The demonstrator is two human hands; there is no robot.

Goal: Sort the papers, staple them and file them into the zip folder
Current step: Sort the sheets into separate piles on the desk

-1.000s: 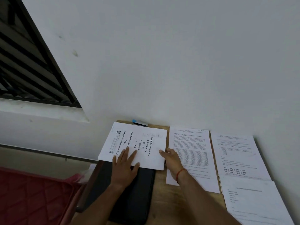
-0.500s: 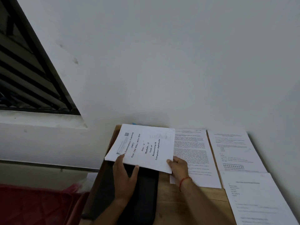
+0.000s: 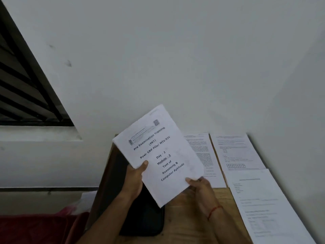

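While both hands are gripping the booklet, the left hand is pinching its 9 o'clock edge and the right hand its 5 o'clock corner, apparently to read the cover for sorting. It is hovering tilted above the folder; loose sheets are lying at 3 o'clock, apart.

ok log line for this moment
step: sort | left hand: grips packet edge | right hand: pinches packet corner | packet: held tilted over black folder | loose sheets: flat on table at right
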